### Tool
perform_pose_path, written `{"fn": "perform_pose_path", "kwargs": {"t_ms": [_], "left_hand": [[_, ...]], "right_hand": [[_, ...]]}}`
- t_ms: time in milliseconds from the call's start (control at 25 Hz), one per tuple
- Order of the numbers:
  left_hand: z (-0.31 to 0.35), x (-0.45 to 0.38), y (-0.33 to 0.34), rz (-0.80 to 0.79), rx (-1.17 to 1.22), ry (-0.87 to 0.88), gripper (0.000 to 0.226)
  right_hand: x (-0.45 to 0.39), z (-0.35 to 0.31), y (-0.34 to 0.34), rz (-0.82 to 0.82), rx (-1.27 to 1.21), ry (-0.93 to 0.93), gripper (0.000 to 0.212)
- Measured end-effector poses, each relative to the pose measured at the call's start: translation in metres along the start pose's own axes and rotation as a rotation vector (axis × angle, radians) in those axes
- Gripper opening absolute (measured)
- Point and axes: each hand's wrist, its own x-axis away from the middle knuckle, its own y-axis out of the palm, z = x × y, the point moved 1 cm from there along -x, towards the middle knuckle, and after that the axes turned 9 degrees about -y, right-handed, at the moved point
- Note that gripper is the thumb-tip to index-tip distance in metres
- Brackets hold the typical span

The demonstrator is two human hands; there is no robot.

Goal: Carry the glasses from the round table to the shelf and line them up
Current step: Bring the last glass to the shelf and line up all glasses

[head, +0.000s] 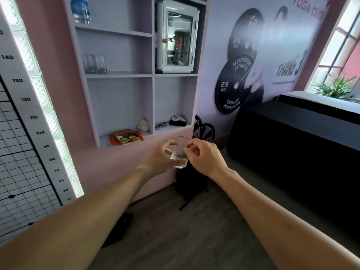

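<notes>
A clear drinking glass (180, 151) is held upright in the air below the wall shelf (118, 75). My left hand (162, 157) wraps its lower left side and base. My right hand (202, 155) pinches its right rim with the fingertips. Two more clear glasses (94, 63) stand side by side at the left end of the shelf's middle board. The round table is out of view.
The shelf also holds a water bottle (80, 9), a white glass-door cabinet (177, 36), books (127, 137), spectacles (161, 125) and a small device (177, 120). A black covered bench (296, 137) stands at right. A dark bag (191, 182) lies on the floor by the wall.
</notes>
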Motion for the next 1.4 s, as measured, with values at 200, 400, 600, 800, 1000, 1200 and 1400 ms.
{"fn": "perform_pose_path", "kwargs": {"t_ms": [200, 400, 600, 800, 1000, 1200, 1400], "left_hand": [[-0.003, -0.083, -0.036, 0.049, -0.003, 0.012, 0.071], [-0.001, -0.181, -0.084, 0.086, -0.011, 0.066, 0.072], [0.015, -0.279, -0.151, 0.127, -0.113, 0.137, 0.072], [0.014, -0.335, -0.218, 0.231, -0.083, 0.147, 0.069], [0.005, -0.365, -0.281, 0.388, -0.088, 0.132, 0.066], [-0.005, -0.382, -0.335, 0.573, -0.139, 0.098, 0.065], [-0.007, -0.401, -0.359, 0.709, -0.235, 0.021, 0.072]], "right_hand": [[-0.092, 0.026, 0.034, 0.005, -0.019, -0.045, 0.016], [-0.194, 0.038, 0.060, 0.051, -0.006, -0.070, 0.016], [-0.309, 0.041, 0.081, 0.100, -0.004, -0.115, 0.013], [-0.397, 0.022, 0.108, 0.118, -0.037, -0.201, 0.013], [-0.471, 0.001, 0.142, 0.118, -0.113, -0.298, 0.013], [-0.539, -0.025, 0.177, 0.107, -0.195, -0.429, 0.011], [-0.587, -0.030, 0.199, 0.059, -0.243, -0.522, 0.015]]}}
